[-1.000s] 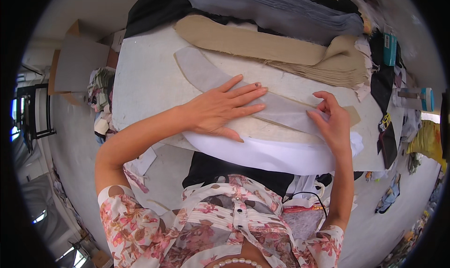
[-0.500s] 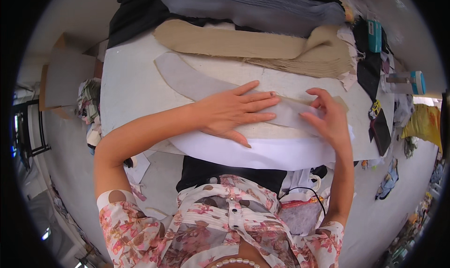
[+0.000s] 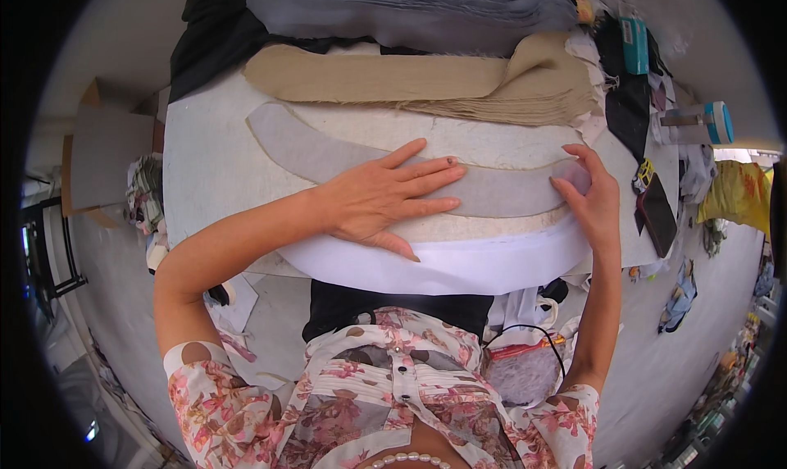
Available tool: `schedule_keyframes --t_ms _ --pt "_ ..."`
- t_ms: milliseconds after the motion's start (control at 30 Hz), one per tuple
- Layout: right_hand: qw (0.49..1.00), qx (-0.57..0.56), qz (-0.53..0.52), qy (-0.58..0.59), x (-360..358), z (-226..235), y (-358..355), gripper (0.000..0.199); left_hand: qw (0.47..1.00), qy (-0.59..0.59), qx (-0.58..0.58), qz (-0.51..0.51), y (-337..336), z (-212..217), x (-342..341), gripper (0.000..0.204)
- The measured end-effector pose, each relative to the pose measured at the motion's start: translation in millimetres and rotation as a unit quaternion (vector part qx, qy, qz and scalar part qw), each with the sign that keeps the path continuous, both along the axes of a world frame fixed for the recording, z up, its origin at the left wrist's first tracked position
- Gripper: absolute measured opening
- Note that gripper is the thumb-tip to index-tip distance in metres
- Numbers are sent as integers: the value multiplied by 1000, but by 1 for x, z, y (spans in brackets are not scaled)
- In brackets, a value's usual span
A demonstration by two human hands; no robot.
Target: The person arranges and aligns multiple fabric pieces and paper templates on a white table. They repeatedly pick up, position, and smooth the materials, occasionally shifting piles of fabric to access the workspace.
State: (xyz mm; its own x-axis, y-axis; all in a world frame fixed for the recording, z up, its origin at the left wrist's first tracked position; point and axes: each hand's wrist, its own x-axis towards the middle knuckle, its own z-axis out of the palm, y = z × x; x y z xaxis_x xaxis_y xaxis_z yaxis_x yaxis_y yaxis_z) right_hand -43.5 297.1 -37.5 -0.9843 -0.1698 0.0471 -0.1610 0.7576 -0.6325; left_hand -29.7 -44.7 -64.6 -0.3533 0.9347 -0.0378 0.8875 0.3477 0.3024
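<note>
A curved strip of pale grey fabric [image 3: 508, 192] with thin beige edges lies across the table in front of me. My left hand [image 3: 385, 194] rests flat on the middle of the strip, fingers spread and thumb pointing toward me. At the strip's right end is my right hand [image 3: 592, 194], its thumb and forefinger apart and touching the fabric around that end. Closer to my body, a curved white piece of cloth [image 3: 484, 266] lies along the table's front edge, just under my left thumb.
Beyond the strip lies a stack of tan fabric pieces [image 3: 393, 77], with a grey-blue stack [image 3: 410, 14] behind it. At the right are a dark phone-like slab [image 3: 657, 215], a clear container with a blue lid [image 3: 720, 123] and a teal box [image 3: 634, 44]. The pale tabletop [image 3: 205, 174] shows at left.
The strip's right end, raised and uneven before, now lies flat in a smooth curve. My right hand has moved outward along it; my left hand stays flat on the fabric.
</note>
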Motion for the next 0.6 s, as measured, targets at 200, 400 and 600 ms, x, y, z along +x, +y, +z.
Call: schedule_keyframes --t_ms 200,400,600 --pt "999 5 -22 -28 1 0 2 50 998 1 40 -43 33 12 -10 89" --pt "995 41 -90 -24 5 11 17 48 997 -25 42 -51 42 -2 -9 90" --pt "989 -95 -104 46 1 21 13 18 998 -14 22 -50 41 -2 -7 91"
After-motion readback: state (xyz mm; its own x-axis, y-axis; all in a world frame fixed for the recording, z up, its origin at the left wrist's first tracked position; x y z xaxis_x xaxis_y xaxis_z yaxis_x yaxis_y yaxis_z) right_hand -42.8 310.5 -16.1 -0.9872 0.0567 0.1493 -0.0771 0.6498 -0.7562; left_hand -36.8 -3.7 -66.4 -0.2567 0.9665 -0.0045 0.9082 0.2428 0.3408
